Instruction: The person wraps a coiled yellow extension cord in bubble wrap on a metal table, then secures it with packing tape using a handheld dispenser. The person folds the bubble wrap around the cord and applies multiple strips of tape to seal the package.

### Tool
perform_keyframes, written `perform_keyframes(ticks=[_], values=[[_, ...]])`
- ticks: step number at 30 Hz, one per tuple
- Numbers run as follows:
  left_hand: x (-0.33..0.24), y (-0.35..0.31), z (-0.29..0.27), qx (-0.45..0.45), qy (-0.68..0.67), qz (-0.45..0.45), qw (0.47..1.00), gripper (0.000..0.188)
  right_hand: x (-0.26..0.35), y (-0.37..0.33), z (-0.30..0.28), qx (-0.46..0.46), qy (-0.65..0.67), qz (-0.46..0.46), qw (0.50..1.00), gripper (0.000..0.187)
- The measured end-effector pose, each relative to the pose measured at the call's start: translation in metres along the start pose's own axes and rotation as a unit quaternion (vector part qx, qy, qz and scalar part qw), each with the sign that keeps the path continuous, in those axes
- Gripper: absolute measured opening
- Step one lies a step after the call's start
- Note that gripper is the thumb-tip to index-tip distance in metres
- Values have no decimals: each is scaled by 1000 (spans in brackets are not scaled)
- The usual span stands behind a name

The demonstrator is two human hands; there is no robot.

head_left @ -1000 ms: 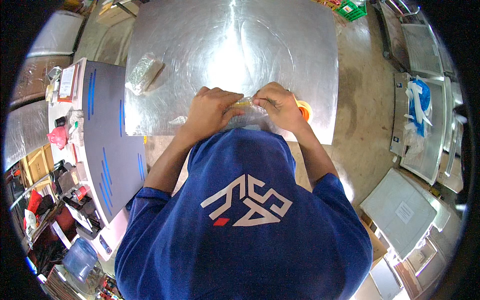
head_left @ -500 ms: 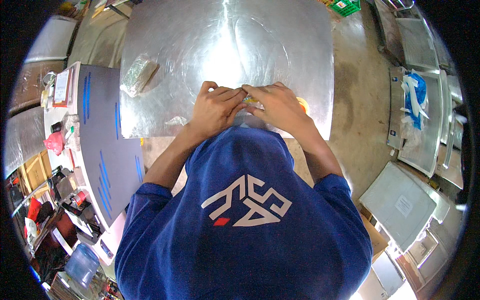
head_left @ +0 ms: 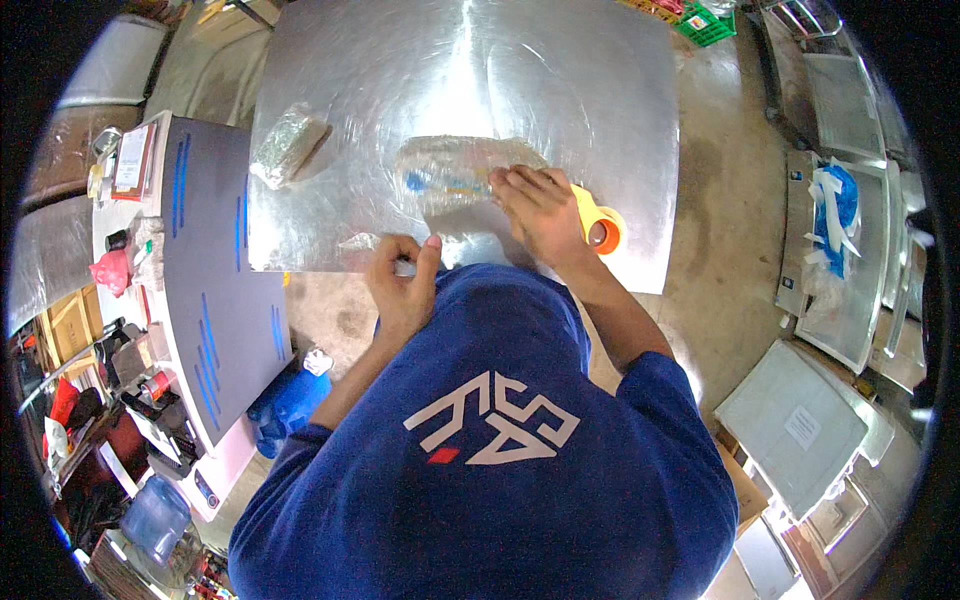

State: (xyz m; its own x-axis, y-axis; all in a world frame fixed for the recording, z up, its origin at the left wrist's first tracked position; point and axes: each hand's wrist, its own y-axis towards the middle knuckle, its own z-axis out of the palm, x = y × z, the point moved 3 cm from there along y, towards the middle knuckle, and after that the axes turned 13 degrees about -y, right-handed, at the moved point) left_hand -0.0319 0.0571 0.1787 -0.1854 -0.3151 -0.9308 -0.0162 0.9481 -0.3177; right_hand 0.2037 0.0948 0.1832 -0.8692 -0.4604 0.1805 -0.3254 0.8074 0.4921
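Note:
A clear plastic bag (head_left: 445,160) with blue and yellow markings lies flat on the shiny metal table (head_left: 350,60), in front of me. My right hand (head_left: 540,210) is on the bag's right end, its fingers bent and pressed together over the plastic. Just right of that hand sits a yellow tape dispenser (head_left: 600,222) with an orange roll. Back at the table's front edge is my left hand (head_left: 402,285), fingers curled and thumb pointing up; a whitish patch shows between them, too small to name. A scrap of clear film (head_left: 360,241) lies beside it.
Another wrapped clear package (head_left: 290,145) lies at the table's left side. A grey board with blue stripes (head_left: 215,270) covers a side table to my left. A green basket (head_left: 705,25) stands beyond the far right corner. Metal cabinets (head_left: 840,210) line the right.
My hands were together at the table's front edge and have parted. The left drew back toward me; the right stayed forward. The bag now shows spread out, and the tape dispenser is uncovered.

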Motion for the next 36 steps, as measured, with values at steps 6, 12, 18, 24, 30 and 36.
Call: perform_keyframes(ticks=[6,12,18,24,30,36], values=[[48,-5,57,32,-457,-332,824,57,27,-51,23,8,27,-41,999,35],[60,-7,86,16,-515,-298,804,35,23,-84,40,-14,73,-60,995,24],[66,-16,86,-33,-441,-259,859,31,22,-81,9,42,88,-23,995,24],[95,-22,79,-54,-406,-251,877,34,-57,-189,25,26,17,323,946,49],[135,-22,65,-58,-398,-223,888,32,-65,-203,56,148,-190,333,912,61],[173,-28,63,-15,-393,-172,903,41,-88,-177,37,135,-134,400,896,49]])
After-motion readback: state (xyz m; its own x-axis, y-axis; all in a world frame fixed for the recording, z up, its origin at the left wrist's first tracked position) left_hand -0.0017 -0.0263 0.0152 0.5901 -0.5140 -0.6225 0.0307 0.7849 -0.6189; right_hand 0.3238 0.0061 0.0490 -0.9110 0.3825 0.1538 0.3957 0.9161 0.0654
